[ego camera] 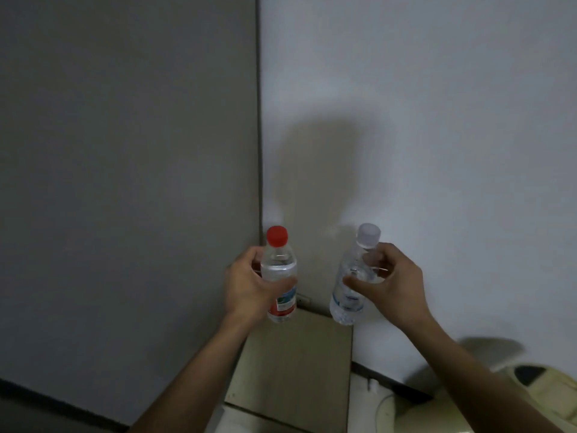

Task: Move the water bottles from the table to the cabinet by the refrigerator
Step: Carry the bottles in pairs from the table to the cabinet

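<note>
Backdrop: grey panel (125, 182) beyond the left hand, white wall (437, 120) beyond the right, corner seam between them.

Left hand (249, 285): fingers wrapped round the midsection of a red-capped bottle (279, 273), held upright in the air.

Right hand (387, 282): thumb and fingers curled round the upper part of a clear-capped bottle (352, 282), tilted slightly, also off any surface.

Beige cabinet top (296, 354): just below both bottles. Likely the drop point; bottles carried cap-up, one per hand, ready to stand there.
</note>
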Tool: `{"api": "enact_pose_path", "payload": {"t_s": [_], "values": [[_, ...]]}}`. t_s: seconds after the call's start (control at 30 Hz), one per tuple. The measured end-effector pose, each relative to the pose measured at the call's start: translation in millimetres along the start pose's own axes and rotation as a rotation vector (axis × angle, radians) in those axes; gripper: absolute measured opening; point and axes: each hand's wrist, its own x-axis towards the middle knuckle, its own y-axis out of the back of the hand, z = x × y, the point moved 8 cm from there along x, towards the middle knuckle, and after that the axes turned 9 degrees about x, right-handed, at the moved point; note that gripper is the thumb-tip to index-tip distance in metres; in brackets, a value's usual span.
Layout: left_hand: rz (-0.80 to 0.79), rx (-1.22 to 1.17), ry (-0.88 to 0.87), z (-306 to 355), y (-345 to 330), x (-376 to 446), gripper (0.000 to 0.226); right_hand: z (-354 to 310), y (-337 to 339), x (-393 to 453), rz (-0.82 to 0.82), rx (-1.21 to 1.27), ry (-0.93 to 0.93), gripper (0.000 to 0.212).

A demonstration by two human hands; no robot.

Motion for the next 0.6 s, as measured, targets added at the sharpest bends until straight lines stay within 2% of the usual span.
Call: {"api": "enact_pose_path", "payload": {"t_s": [0.17,0.33,0.6], "values": [[-0.032,0.027,0.042,-18,-20,35,0.046,27,-24,24,-0.042,0.001,-0.034,0.054],[-0.014,0.102,0.042,-25,-39,56,0.047,56,-42,50,-0.103,0.002,-0.023,0.060],[-0.016,0.097,0.119,-47,-69,60,0.050,93,-47,78,-0.171,0.036,-0.069,0.059]]}}
